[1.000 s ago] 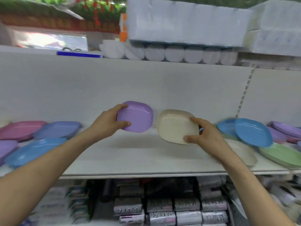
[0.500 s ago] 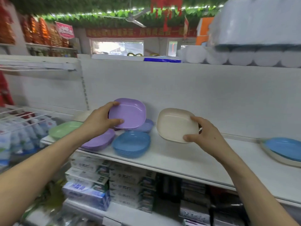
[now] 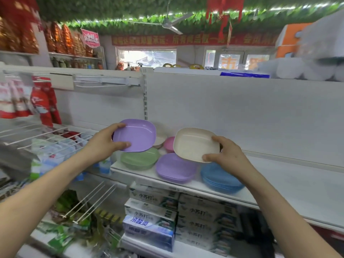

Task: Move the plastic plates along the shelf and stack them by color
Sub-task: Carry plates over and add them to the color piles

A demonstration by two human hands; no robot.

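Your left hand (image 3: 103,144) grips purple plate (image 3: 137,135), thumb on rim; your right hand (image 3: 228,155) grips cream plate (image 3: 193,144); purple stack (image 3: 175,168) below, between hands.

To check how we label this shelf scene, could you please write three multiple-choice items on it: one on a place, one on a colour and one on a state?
1. Which stack stands between the green stack and the blue stack along the front of the shelf?
A) pink B) purple C) cream
2. What colour is the plate in the right grip?
A) cream B) blue C) green
3. What is the left grip doing?
A) hanging empty B) holding the purple plate by its rim C) pressing flat on the shelf

Answers:
1 B, the purple stack lies between those two.
2 A, it is plainly cream.
3 B, thumb and fingers clasp its left edge in the air.
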